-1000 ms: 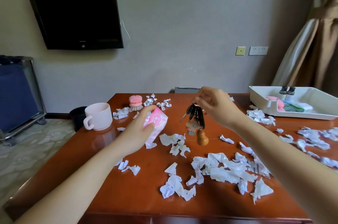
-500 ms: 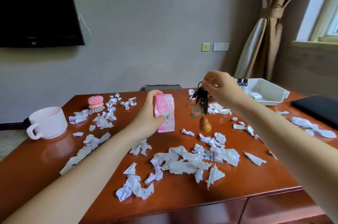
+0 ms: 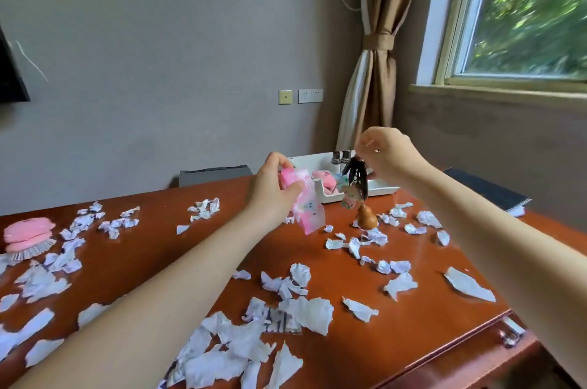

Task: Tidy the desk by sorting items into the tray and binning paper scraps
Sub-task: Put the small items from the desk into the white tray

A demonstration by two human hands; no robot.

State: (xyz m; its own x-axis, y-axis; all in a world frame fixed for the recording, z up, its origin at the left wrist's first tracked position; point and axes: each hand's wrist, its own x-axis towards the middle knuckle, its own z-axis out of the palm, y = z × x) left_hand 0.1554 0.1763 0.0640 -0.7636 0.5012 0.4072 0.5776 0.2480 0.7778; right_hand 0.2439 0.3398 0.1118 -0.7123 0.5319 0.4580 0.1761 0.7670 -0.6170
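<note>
My left hand (image 3: 274, 190) has its grip closed on a pink packet (image 3: 305, 202); my right hand (image 3: 386, 155) pinches a key bunch (image 3: 357, 180) hanging just near the white tray (image 3: 325, 194) at the desk's (image 3: 152, 245) far right, paper scraps (image 3: 298, 309) scattered below.

We face a plain grey wall (image 3: 174, 48) with sockets (image 3: 310, 96) near its corner. At two o'clock, a window (image 3: 527, 16) shows sunlit green foliage, a tied brown curtain (image 3: 378, 48) beside it. A glossy reddish wooden desk (image 3: 152, 264) fills six o'clock.
</note>
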